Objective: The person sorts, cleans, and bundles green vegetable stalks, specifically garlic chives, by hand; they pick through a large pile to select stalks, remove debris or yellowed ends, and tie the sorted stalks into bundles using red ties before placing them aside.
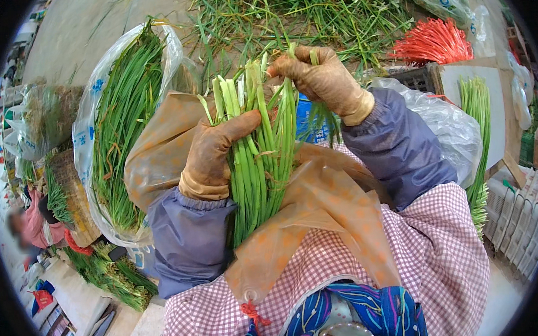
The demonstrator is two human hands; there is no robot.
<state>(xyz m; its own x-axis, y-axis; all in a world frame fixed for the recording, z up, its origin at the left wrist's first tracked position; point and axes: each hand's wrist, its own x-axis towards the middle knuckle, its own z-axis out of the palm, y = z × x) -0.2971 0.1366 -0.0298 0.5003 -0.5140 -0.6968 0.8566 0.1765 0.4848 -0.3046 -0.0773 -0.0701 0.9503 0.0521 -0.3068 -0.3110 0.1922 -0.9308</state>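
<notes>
Clamping a bunch of long green stalks (254,175), the brown-gloved left hand (213,149) sits near the brown-gloved right hand (325,80), which pinches slender green strands (323,119).

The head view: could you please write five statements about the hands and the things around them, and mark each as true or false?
1. The left hand grips a bunch of green stalks, and the right hand is raised. True.
2. The right hand is empty. False: its fingers close on a few green stalks.
3. A clear plastic bag on the left holds long green leaves. True.
4. The forearms are uncovered. False: bluish-purple sleeves cover them.
5. The bright pile at upper right is blue. False: it is a pile of thin red strips.
</notes>
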